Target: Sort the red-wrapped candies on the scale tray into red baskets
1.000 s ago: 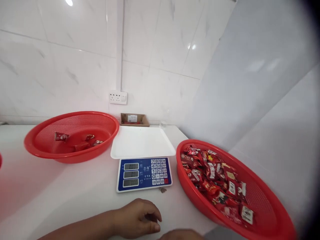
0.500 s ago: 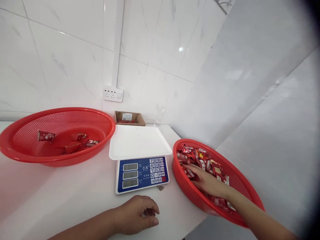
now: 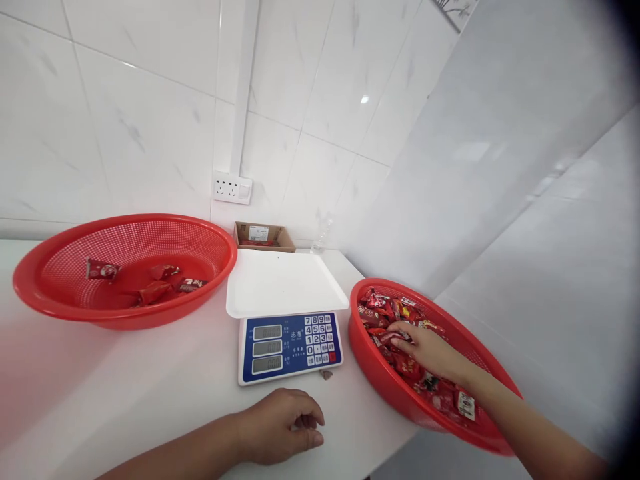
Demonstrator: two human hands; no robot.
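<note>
My left hand (image 3: pixel 280 427) rests on the white counter in front of the scale, fingers curled loosely under, with nothing visible in it. My right hand (image 3: pixel 425 347) reaches into the red basket (image 3: pixel 440 413) on the right, which is full of red candy packets (image 3: pixel 385 313); its fingers close on a packet there. A blue-faced digital scale (image 3: pixel 287 343) with a bare white weighing tray (image 3: pixel 283 283) stands between the two baskets. The red basket (image 3: pixel 55 300) on the left holds several red candy packets (image 3: pixel 155 290).
A small open cardboard box (image 3: pixel 263 236) and a clear bottle (image 3: pixel 323 237) sit against the tiled wall behind the scale. A wall socket (image 3: pixel 233 189) is above. A small scrap (image 3: pixel 326 375) lies in front of the scale. The counter edge runs just right of the right basket.
My right hand came into view from below, reached into the right basket and has since shifted up, its fingers closing on a packet. The left hand stayed put. The camera shifted slightly.
</note>
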